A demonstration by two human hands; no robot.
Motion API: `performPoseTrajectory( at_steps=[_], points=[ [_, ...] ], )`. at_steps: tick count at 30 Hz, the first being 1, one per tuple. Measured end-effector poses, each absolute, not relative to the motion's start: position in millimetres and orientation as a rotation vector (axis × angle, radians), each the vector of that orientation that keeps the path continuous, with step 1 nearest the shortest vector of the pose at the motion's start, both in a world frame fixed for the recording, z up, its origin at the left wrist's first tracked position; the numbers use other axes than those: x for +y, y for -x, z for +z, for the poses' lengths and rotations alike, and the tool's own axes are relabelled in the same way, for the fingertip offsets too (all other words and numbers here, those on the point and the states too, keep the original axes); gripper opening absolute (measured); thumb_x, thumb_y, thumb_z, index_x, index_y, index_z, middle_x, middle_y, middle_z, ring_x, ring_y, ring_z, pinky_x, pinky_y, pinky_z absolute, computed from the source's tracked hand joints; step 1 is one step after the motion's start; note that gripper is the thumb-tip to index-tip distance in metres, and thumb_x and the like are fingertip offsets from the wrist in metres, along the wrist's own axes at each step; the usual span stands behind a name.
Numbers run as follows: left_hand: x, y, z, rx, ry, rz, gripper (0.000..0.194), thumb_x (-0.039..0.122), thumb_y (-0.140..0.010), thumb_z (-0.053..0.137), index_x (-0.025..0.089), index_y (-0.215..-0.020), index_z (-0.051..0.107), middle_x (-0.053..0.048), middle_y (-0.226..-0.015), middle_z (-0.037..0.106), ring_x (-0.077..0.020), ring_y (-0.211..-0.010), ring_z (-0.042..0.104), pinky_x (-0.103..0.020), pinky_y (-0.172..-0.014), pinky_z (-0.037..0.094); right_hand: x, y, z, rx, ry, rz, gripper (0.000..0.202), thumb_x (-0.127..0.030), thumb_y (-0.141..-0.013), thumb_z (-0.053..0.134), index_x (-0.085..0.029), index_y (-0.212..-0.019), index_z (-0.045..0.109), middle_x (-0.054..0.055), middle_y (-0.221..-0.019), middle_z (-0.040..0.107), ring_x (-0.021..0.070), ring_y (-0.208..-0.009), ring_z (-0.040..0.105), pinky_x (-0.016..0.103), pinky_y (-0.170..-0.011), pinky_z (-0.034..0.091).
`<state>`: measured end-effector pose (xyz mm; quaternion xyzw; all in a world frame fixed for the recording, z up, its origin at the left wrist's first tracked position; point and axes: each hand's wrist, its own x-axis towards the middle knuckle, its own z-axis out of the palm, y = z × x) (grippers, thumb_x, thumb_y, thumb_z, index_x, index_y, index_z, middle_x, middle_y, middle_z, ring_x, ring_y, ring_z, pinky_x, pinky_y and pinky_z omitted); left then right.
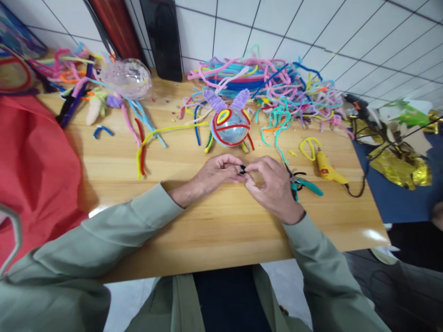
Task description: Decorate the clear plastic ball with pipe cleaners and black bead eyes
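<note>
Over the surface [207,235], left hand [211,175] and right hand [272,186] pinch black piece [242,170], unattached; purple ears [214,100] on clear ball [232,134]

We note a counter [207,230] of pale wood, smooth and lightly glossy, grain showing, glare at its edge. The wall [270,27] reads as glossy white tile with dark joints. Pipe cleaners [238,76] look fuzzy and matt; the same soft pile covers the purple ears [241,99] on the clear ball [232,129], whose shell we see as smooth, shiny, plastic-looking. The glue gun [327,168] has a smooth yellow plastic body. We record teal plastic-looking grips on the pliers [308,185], with metal at the joint. Red cloth [38,166] lies matt and creased; green-grey sleeves [104,230] are matt woven cloth. Gold foil [398,168] is crinkled and highly reflective. The small black piece [242,170] is too small for us to tell its material.
</note>
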<state>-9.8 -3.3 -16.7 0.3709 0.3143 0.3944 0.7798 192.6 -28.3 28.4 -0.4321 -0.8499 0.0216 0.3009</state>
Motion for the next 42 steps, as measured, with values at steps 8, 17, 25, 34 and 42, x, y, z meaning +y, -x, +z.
performPoseTrajectory(
  at_steps=[8,17,25,34,42],
  points=[
    [-5.0,9.5,-14.3,0.696,-0.869,0.854,0.036,0.037,-0.083,0.092,0.015,-0.101,0.070,-0.004,-0.091,0.083,-0.0173,-0.083,0.081,-0.034,-0.087,0.068,-25.7,-191.2,23.6,-2.276,1.174,0.044,0.012,-0.016,-0.091,0.067,-0.026,-0.098,0.066,0.006,-0.094,0.074,0.0277,-0.091,0.070,0.042,-0.079,0.054],
    [-4.4,9.3,-14.8,0.686,-0.841,0.851,0.037,0.034,-0.079,0.095,0.015,-0.102,0.073,-0.003,-0.090,0.083,-0.0165,-0.081,0.080,-0.034,-0.087,0.066,-24.6,-191.7,22.5,-2.277,1.145,0.023,0.013,-0.013,-0.090,0.065,-0.026,-0.094,0.064,0.006,-0.088,0.073,0.0270,-0.086,0.069,0.041,-0.077,0.053],
    [-10.1,6.1,-14.7,0.701,-0.899,0.909,0.036,0.039,-0.079,0.095,0.015,-0.098,0.075,-0.003,-0.090,0.081,-0.0166,-0.084,0.078,-0.033,-0.089,0.064,-27.2,-189.6,24.4,-2.296,1.187,-0.008,0.013,-0.013,-0.088,0.064,-0.026,-0.088,0.062,0.005,-0.084,0.071,0.0265,-0.082,0.066,0.040,-0.073,0.049],
    [-11.8,6.8,-11.1,0.798,-0.997,0.902,0.017,0.026,-0.083,0.085,0.014,-0.093,0.078,-0.001,-0.085,0.078,-0.0117,-0.075,0.070,-0.026,-0.079,0.060,-29.6,-183.4,17.2,-2.349,1.213,-0.162,0.015,-0.011,-0.086,0.063,-0.025,-0.085,0.059,0.006,-0.082,0.068,0.0266,-0.081,0.063,0.041,-0.074,0.045],
    [-9.5,4.8,-13.2,0.768,-0.885,0.904,0.020,0.024,-0.084,0.085,0.014,-0.096,0.073,-0.002,-0.086,0.079,-0.0150,-0.077,0.080,-0.029,-0.082,0.066,-28.4,-192.8,24.6,-2.334,1.102,0.061,0.019,-0.008,-0.084,0.061,-0.026,-0.088,0.057,0.005,-0.084,0.069,0.0262,-0.083,0.066,0.039,-0.075,0.050]
  ],
)
